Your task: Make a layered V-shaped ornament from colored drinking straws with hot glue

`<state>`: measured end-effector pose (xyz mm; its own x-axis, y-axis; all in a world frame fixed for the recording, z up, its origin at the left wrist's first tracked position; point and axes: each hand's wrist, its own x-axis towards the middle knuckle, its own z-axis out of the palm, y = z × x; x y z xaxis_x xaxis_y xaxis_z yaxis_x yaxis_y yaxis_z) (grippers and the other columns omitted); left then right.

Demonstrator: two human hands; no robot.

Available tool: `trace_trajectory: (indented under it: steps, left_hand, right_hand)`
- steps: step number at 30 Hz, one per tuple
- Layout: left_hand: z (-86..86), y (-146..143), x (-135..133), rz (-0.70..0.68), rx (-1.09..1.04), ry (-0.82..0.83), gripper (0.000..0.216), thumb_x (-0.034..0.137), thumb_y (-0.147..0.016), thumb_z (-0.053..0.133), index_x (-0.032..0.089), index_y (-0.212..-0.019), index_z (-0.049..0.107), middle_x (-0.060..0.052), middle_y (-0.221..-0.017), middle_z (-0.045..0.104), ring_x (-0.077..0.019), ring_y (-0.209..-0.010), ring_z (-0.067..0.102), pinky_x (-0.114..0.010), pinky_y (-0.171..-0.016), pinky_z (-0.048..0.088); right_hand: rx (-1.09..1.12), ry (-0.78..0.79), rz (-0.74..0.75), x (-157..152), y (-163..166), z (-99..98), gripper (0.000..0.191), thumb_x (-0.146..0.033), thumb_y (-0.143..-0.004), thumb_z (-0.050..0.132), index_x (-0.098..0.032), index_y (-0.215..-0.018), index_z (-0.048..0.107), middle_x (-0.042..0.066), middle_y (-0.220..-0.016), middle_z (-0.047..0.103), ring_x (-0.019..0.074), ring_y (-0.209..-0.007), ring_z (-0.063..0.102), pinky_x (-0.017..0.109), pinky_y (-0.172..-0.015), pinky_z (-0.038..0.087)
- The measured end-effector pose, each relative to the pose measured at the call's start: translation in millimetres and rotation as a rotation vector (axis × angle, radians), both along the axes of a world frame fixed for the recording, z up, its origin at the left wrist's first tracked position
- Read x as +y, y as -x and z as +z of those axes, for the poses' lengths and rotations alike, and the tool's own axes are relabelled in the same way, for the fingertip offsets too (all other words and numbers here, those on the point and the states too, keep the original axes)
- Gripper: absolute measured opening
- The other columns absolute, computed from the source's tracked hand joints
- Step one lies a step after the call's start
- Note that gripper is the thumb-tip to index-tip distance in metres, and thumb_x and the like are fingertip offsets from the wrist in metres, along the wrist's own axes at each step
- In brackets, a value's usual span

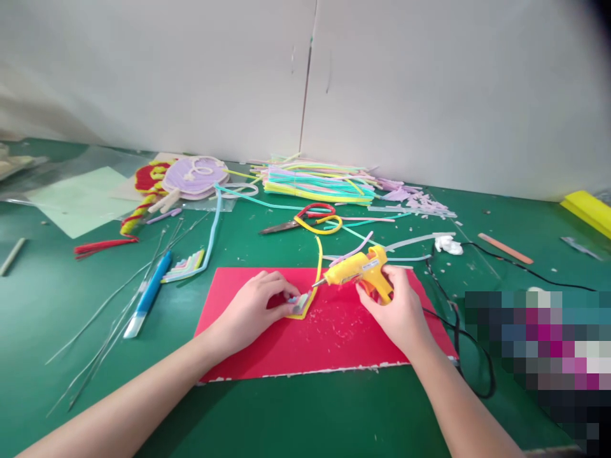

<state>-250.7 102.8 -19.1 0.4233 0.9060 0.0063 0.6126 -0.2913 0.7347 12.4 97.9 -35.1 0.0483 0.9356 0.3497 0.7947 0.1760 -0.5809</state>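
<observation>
My left hand (260, 304) rests on a red mat (329, 343), its fingers pinched on a small folded bundle of pastel strips (300, 303) edged by a yellow strip (312, 280). My right hand (398, 308) grips a yellow glue gun (358, 270). The gun's metal nozzle points left and touches the strip bundle just beside my left fingertips. A black cord (458, 331) trails from the gun off to the right.
On the green table lie scissors with red and yellow handles (305, 219), a pile of pastel strips (315, 178), a lilac and red craft piece (184, 178), a blue pen (150, 289), thin wires (105, 318), a striped chevron piece (186, 266) and a yellow block (589, 210).
</observation>
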Motion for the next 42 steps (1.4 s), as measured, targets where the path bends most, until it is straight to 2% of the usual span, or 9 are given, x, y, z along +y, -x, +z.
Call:
trace_trajectory:
  steps: [8,13,17,20,25,28,31,37,42]
  left_hand:
    - [20.3,-10,-15,0.173,-0.246,0.020,0.027,0.037,-0.089,0.045,0.023,-0.104,0.063,-0.007,-0.106,0.061,-0.0225,-0.103,0.056,-0.036,-0.089,0.044]
    - [42.5,-54,-27,0.149,-0.644,0.266,0.050,0.047,-0.085,0.050,0.024,-0.130,0.048,-0.008,-0.134,0.050,-0.0267,-0.126,0.043,-0.040,-0.104,0.035]
    - [40.2,-79,-22,0.305,-1.014,0.353,0.049,0.050,-0.081,0.055,0.018,-0.119,0.055,-0.011,-0.121,0.059,-0.0288,-0.117,0.050,-0.039,-0.097,0.041]
    - [31.0,-79,-16,0.369,-1.219,0.360,0.044,0.046,-0.081,0.059,0.018,-0.114,0.054,-0.009,-0.110,0.062,-0.0247,-0.105,0.056,-0.037,-0.091,0.044]
    - [26.1,-72,-16,0.128,-1.349,0.406,0.034,0.046,-0.084,0.056,0.018,-0.102,0.052,-0.001,-0.077,0.057,-0.0179,-0.080,0.057,-0.036,-0.082,0.044]
    - [24.4,-73,-22,-0.090,-1.355,0.490,0.032,0.046,-0.089,0.048,0.016,-0.084,0.053,0.000,-0.071,0.049,-0.0136,-0.068,0.053,-0.035,-0.078,0.043]
    - [19.6,-75,-27,-0.238,-1.324,0.548,0.039,0.048,-0.091,0.040,0.014,-0.075,0.050,0.000,-0.071,0.045,-0.0108,-0.061,0.048,-0.034,-0.074,0.043]
    - [15.0,-73,-28,-0.307,-1.276,0.594,0.042,0.052,-0.091,0.036,0.014,-0.074,0.047,0.000,-0.069,0.041,-0.0092,-0.057,0.040,-0.029,-0.064,0.040]
    - [16.2,-70,-28,-0.339,-1.269,0.580,0.039,0.052,-0.089,0.041,0.015,-0.078,0.048,0.000,-0.070,0.041,-0.0095,-0.058,0.040,-0.027,-0.061,0.037]
  right_hand:
    - [0.363,-0.151,-0.206,6,18,27.2,0.053,-0.040,-0.067,0.072,-0.021,-0.107,0.043,0.008,-0.097,0.063,0.0208,-0.078,0.064,0.033,-0.066,0.054]
    - [0.392,-0.245,-0.084,-5,71,50.7,0.036,-0.024,-0.083,0.054,-0.020,-0.116,0.042,0.014,-0.106,0.060,0.0228,-0.090,0.063,0.035,-0.073,0.055]
    - [0.252,-0.363,0.093,-20,101,53.2,0.041,-0.015,-0.086,0.045,-0.018,-0.126,0.042,0.017,-0.114,0.054,0.0258,-0.107,0.057,0.040,-0.082,0.054]
    - [0.081,-0.364,0.302,-28,86,63.0,0.048,-0.011,-0.084,0.048,-0.022,-0.131,0.044,0.014,-0.125,0.049,0.0250,-0.115,0.052,0.040,-0.091,0.050]
    - [-0.179,-0.579,0.126,-17,26,89.0,0.042,-0.018,-0.082,0.060,-0.024,-0.123,0.054,0.012,-0.119,0.057,0.0271,-0.112,0.054,0.046,-0.096,0.044]
    - [-0.236,-0.534,0.216,-5,5,91.6,0.040,-0.022,-0.084,0.059,-0.023,-0.123,0.051,0.009,-0.111,0.063,0.0239,-0.105,0.059,0.052,-0.104,0.035]
    - [-0.130,-0.560,0.334,-4,-2,86.3,0.027,-0.015,-0.085,0.057,-0.023,-0.111,0.056,0.004,-0.091,0.068,0.0178,-0.086,0.065,0.044,-0.094,0.047]
    - [-0.226,-0.633,0.384,-17,-6,95.1,0.027,-0.007,-0.083,0.055,-0.021,-0.106,0.060,0.006,-0.085,0.067,0.0163,-0.075,0.064,0.028,-0.066,0.052]
    - [-0.230,-0.398,0.420,-21,-8,119.1,0.015,-0.016,-0.090,0.046,-0.019,-0.091,0.061,0.004,-0.072,0.062,0.0124,-0.064,0.059,0.022,-0.058,0.047]
